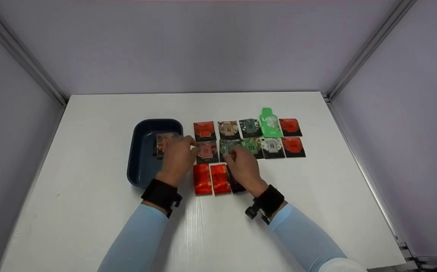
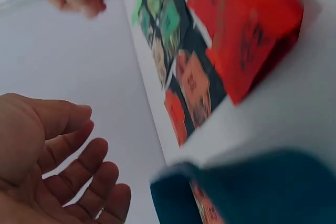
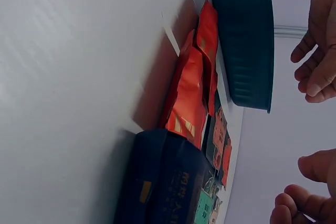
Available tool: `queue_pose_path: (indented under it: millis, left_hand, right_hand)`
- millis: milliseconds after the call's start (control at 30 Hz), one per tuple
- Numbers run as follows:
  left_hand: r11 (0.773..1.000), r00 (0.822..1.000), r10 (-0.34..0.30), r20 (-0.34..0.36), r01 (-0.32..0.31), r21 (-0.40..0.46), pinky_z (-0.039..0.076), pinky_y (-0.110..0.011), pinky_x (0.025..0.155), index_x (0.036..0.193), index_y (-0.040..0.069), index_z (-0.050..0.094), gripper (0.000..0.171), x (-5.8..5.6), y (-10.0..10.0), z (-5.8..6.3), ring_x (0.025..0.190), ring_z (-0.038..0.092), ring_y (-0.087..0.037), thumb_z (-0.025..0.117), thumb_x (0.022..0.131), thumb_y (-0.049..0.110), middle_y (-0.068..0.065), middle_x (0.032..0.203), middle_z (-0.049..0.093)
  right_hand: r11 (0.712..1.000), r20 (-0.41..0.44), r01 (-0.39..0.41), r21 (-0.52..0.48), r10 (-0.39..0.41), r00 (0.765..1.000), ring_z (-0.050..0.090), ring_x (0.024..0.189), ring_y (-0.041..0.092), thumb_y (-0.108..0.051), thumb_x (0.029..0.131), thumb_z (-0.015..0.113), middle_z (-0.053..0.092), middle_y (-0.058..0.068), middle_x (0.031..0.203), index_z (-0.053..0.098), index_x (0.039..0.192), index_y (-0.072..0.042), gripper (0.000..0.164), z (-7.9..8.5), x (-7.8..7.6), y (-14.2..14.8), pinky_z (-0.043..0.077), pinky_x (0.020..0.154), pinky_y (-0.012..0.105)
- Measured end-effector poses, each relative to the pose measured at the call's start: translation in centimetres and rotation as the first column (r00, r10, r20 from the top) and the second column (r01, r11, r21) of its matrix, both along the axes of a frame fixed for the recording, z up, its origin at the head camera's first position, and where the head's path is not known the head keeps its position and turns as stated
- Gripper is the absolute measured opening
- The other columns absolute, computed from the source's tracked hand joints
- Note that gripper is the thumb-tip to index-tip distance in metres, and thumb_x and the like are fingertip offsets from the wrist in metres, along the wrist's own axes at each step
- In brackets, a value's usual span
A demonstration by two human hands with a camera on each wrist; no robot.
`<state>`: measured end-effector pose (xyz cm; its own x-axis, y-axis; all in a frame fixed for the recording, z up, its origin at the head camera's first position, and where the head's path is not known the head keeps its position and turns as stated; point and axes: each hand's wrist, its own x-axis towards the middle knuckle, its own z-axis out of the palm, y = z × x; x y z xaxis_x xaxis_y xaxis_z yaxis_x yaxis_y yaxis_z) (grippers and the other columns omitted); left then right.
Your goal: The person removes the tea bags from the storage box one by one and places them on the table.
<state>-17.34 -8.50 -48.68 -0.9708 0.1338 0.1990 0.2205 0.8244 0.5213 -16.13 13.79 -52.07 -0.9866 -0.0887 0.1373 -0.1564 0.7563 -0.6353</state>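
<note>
My left hand (image 1: pixel 177 158) hovers by the right rim of a dark blue tray (image 1: pixel 140 151). In the left wrist view its fingers bend loosely, with nothing between them. A flat packet with a reddish label (image 1: pixel 161 145) lies inside the tray, partly behind that hand. My right hand (image 1: pixel 244 166) is above the packets, and the right wrist view shows its fingers loosely bent and holding nothing. Below it lies a dark blue packet (image 3: pixel 163 182), mostly covered in the head view. Two shiny red packets (image 1: pixel 202 179) lie beside it, left of the right hand.
Two rows of flat square packets with dark borders, such as a red one (image 1: pixel 293 146) and a white one (image 1: pixel 272 147), lie behind the red packets. A green spouted pouch-shaped packet (image 1: pixel 270 124) lies in the back row. All rest on a white table (image 1: pixel 335 196) between walls.
</note>
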Motion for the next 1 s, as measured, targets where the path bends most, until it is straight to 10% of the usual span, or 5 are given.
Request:
queue_pose_path:
  millis: [233, 600, 1000]
  left_hand:
    - [0.976, 0.968, 0.184, 0.17, -0.16, -0.144, 0.052, -0.06, 0.087, 0.112, -0.007, 0.066, 0.028, -2.7, -3.8, -0.3, 0.103, 0.061, -0.049, 0.059, 0.099, 0.017, -0.029, 0.109, 0.067]
    - [0.969, 0.869, 0.224, 0.442, -0.147, -0.2, 0.045, -0.069, 0.098, 0.15, -0.015, 0.033, 0.06, -3.6, -5.3, -2.1, 0.124, 0.046, -0.063, 0.038, 0.109, 0.028, -0.047, 0.135, 0.045]
    - [0.946, 0.905, 0.265, 0.333, -0.179, -0.269, 0.046, -0.065, 0.099, 0.143, -0.029, 0.025, 0.068, -3.7, -5.2, -3.4, 0.117, 0.054, -0.058, 0.052, 0.099, 0.015, -0.05, 0.125, 0.051]
  right_hand:
    - [1.0, 0.011, -0.01, 0.004, 0.01, 1.0, 0.058, 0.078, 0.019, -0.025, 0.099, 0.069, 0.061, 0.002, 0.087, 0.066, 0.096, -0.014, 0.013, -0.7, 0.2, -0.2, 0.047, 0.069, 0.037]
    - [1.0, 0.037, -0.015, 0.001, 0.015, 0.999, 0.063, 0.084, 0.021, -0.027, 0.1, 0.067, 0.066, 0.004, 0.092, 0.069, 0.099, -0.013, 0.015, -1.0, 0.4, 0.0, 0.053, 0.075, 0.039]
    - [0.999, 0.075, -0.025, -0.023, 0.027, 0.997, 0.06, 0.075, 0.015, -0.031, 0.101, 0.066, 0.064, -0.001, 0.088, 0.068, 0.1, -0.014, 0.016, -1.5, 0.6, 0.3, 0.052, 0.069, 0.036]
